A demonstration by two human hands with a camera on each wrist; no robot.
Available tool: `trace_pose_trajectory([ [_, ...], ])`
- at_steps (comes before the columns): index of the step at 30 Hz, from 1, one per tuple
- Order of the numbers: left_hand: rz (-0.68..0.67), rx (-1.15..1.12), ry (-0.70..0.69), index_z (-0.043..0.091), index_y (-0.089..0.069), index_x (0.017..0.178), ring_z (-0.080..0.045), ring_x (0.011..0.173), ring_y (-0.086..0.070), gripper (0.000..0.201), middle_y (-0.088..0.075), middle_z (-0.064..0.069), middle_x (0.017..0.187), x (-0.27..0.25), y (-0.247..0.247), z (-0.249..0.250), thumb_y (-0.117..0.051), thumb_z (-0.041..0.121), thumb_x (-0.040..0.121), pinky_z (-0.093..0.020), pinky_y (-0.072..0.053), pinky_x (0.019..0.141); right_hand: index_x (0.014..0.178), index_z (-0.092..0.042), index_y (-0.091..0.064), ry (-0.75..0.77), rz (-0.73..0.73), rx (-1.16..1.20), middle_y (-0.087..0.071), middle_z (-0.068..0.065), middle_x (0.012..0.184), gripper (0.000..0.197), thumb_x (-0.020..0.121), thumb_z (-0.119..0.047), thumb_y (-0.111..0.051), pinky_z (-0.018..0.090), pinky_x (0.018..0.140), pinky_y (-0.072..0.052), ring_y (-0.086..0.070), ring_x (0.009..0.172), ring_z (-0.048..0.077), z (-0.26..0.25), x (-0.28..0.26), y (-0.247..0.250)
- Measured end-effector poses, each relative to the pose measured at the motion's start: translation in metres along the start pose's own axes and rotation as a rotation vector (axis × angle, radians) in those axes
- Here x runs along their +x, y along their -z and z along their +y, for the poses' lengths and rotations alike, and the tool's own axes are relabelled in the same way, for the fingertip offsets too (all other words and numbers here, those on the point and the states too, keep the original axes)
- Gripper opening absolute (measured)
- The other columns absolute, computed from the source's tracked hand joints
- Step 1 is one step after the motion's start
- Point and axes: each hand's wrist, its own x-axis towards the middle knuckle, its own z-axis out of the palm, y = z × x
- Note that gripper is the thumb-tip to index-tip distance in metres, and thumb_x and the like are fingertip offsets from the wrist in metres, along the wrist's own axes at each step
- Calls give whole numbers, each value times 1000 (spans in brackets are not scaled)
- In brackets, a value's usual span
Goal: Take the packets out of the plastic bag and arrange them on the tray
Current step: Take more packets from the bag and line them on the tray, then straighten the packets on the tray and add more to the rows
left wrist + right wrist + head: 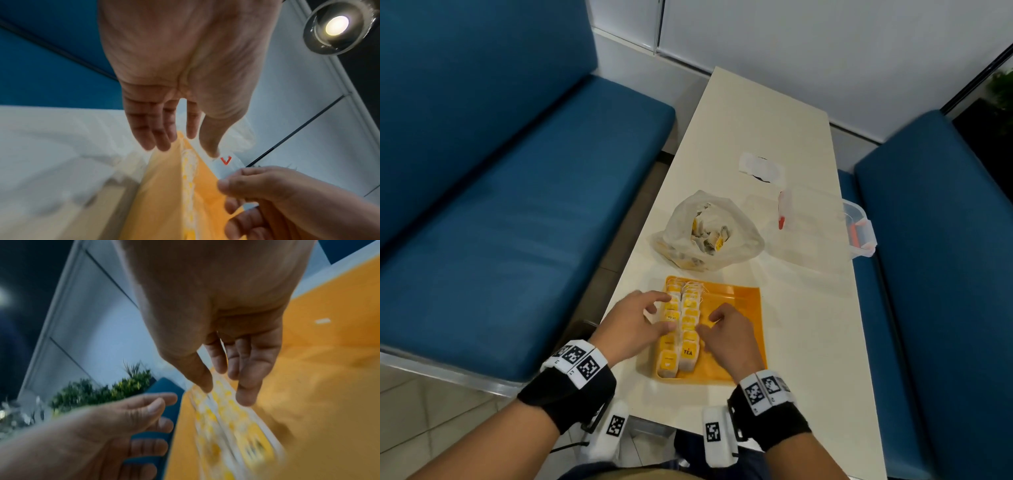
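Our left hand (633, 322) and right hand (726, 330), fingers loose and empty, flank the packet rows (681, 325); the plastic bag (705, 233) lies straight ahead, beyond the tray (743, 301).

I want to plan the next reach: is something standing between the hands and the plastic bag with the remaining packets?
Nothing visible does. The plastic bag lies just beyond the far edge of the tray, its mouth open. Both the left hand and right hand are over the packets in the tray.
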Motion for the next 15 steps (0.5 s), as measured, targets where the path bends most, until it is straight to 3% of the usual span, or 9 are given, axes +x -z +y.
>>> trace_pose_trajectory([
  [3, 215, -62, -19, 33, -67, 114, -11, 92, -63, 32, -58, 8, 108, 21, 25, 28, -72, 51, 88, -36, -55, 85, 100, -23, -53, 2, 240, 169, -66, 2, 84, 34, 81, -45, -72, 36, 73, -55, -68, 78, 19, -11, 14, 46],
  [5, 319, -125, -11, 26, -62, 112, -13, 93, -61, 39, -62, 6, 104, 40, 36, 47, -69, 56, 88, -37, -53, 85, 106, -22, -51, 34, 367, 214, -62, 2, 95, 42, 82, -49, -71, 32, 75, -50, -62, 89, 19, -22, 25, 74],
  [7, 302, -163, 22, 24, -53, 115, -14, 94, -61, 50, -63, 5, 101, 61, 40, 62, -69, 61, 86, -36, -53, 85, 117, -22, -48, 69, 414, 218, -53, 0, 108, 50, 83, -51, -71, 30, 79, -45, -56, 96, 17, -31, 38, 91],
  [9, 245, -133, 57, 24, -50, 112, -16, 90, -63, 46, -64, 3, 97, 80, 38, 71, -73, 55, 85, -34, -54, 78, 123, -22, -48, 83, 376, 197, -50, -1, 112, 52, 84, -49, -70, 32, 81, -48, -54, 99, 16, -38, 52, 95],
  [12, 310, -77, 17, 15, -57, 84, -22, 73, -60, 13, -62, -1, 81, 96, 36, 75, -67, 21, 89, -32, -51, 60, 98, -17, -59, 93, 319, 176, -66, 2, 93, 24, 88, -37, -67, 42, 74, -60, -67, 79, 21, -43, 68, 92],
  [13, 350, -73, -9, 14, -55, 77, -24, 67, -55, 13, -59, -2, 74, 97, 38, 75, -62, 14, 88, -31, -46, 56, 88, -16, -59, 101, 331, 202, -68, 3, 82, 18, 89, -33, -65, 45, 68, -60, -69, 70, 23, -44, 70, 93],
  [15, 417, -43, -44, 19, -56, 77, -24, 63, -54, 10, -60, -1, 69, 92, 48, 79, -60, 14, 85, -32, -47, 57, 78, -15, -57, 106, 381, 275, -67, 3, 71, 19, 90, -28, -65, 47, 63, -60, -69, 63, 26, -46, 68, 97],
])
